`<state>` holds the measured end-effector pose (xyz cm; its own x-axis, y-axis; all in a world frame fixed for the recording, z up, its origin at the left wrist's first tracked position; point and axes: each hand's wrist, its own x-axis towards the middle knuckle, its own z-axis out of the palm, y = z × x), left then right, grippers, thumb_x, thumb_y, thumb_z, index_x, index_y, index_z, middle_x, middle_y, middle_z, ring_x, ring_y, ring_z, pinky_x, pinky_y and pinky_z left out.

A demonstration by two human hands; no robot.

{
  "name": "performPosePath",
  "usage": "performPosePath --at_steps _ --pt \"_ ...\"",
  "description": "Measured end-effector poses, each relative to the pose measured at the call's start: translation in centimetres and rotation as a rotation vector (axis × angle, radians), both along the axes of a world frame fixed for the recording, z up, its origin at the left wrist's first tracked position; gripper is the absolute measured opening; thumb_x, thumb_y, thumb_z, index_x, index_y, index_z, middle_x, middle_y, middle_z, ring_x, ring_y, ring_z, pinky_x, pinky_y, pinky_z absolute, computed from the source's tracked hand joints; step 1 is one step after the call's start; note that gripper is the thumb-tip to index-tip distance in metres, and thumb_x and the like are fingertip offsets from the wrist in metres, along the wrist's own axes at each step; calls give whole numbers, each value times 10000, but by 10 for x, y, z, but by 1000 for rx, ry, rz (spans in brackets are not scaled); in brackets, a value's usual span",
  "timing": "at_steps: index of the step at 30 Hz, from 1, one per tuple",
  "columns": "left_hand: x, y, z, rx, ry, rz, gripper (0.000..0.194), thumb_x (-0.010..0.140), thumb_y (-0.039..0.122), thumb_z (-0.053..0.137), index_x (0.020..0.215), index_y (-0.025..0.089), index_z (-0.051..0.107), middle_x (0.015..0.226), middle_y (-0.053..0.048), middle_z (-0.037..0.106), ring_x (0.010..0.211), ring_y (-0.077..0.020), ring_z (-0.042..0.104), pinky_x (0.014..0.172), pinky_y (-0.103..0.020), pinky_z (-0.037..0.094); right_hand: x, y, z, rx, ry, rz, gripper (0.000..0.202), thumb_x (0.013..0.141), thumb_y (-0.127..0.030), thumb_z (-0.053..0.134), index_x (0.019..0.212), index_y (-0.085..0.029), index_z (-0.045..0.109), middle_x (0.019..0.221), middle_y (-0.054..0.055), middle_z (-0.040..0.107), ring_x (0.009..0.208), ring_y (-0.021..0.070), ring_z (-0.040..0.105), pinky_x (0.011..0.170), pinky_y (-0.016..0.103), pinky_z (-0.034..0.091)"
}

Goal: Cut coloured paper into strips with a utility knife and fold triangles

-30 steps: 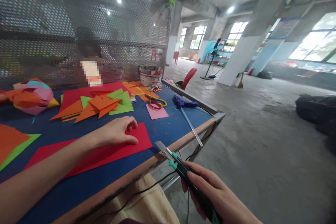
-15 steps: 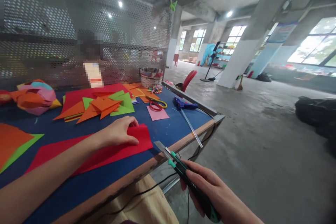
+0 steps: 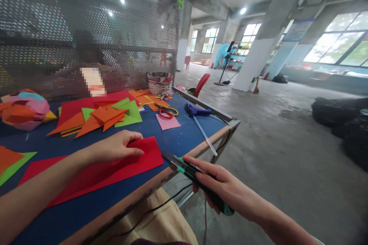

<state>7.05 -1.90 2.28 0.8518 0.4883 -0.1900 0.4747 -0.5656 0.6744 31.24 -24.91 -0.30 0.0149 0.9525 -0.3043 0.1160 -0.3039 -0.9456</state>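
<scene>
A long piece of folded red paper (image 3: 115, 174) lies along the near side of the blue-topped table. My left hand (image 3: 117, 146) is closed on its upper edge, thumb and fingers pinching near the right end. In my right hand (image 3: 214, 178) is a black and green utility knife (image 3: 188, 172), held over the table's wooden front edge. Its extended blade points left, close to the paper's right end; whether it touches the paper I cannot tell.
Beyond the red paper lie orange and green paper pieces (image 3: 110, 116), a pink square (image 3: 167, 121), scissors (image 3: 169, 111) and a basket (image 3: 160, 83). A blue glue gun (image 3: 198, 110) with a clear stick rests near the right edge. A paper ball (image 3: 24, 111) sits left.
My right hand has brought the knife up and left, so its blade is nearer the red paper's end. My left hand keeps its hold while the view has turned slightly right.
</scene>
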Motion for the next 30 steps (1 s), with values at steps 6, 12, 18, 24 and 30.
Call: performPosePath --at_steps 6,12,18,24,30 --pt "2 -4 5 -10 -2 -44 399 810 572 651 960 207 591 919 -1 708 814 -188 679 722 -314 548 1 -1 2 -19 -28 84 596 981 -523 614 1540 -350 502 879 -16 617 492 29 511 434 151 384" --pt "4 -8 -14 349 -80 2 722 845 492 606 1483 204 428 1576 -124 463 1470 -321 411 1234 -487 289 1 -2 7 -28 -50 137 561 1012 -471 577 1553 -357 478 899 -5 633 502 25 532 425 124 392" --pt "3 -20 -27 399 58 -246 501 1065 510 281 1551 441 378 1709 41 243 1604 -267 165 1284 -582 102 1 -2 11 -24 -86 167 547 1030 -468 542 1560 -355 468 909 -4 638 477 17 515 410 119 386" --pt "5 -20 -30 397 125 -313 487 1081 554 245 1560 485 304 1717 36 165 1612 -286 98 1268 -647 31 -1 -4 8 -21 -125 170 521 1046 -488 523 1553 -381 472 865 -21 595 471 22 493 407 128 378" --pt "6 -18 -33 409 117 -313 469 1085 543 244 1551 515 291 1714 56 170 1611 -280 99 1269 -644 40 -8 -11 3 -26 -155 142 536 1061 -524 485 1569 -358 454 810 -39 517 474 24 475 421 134 373"
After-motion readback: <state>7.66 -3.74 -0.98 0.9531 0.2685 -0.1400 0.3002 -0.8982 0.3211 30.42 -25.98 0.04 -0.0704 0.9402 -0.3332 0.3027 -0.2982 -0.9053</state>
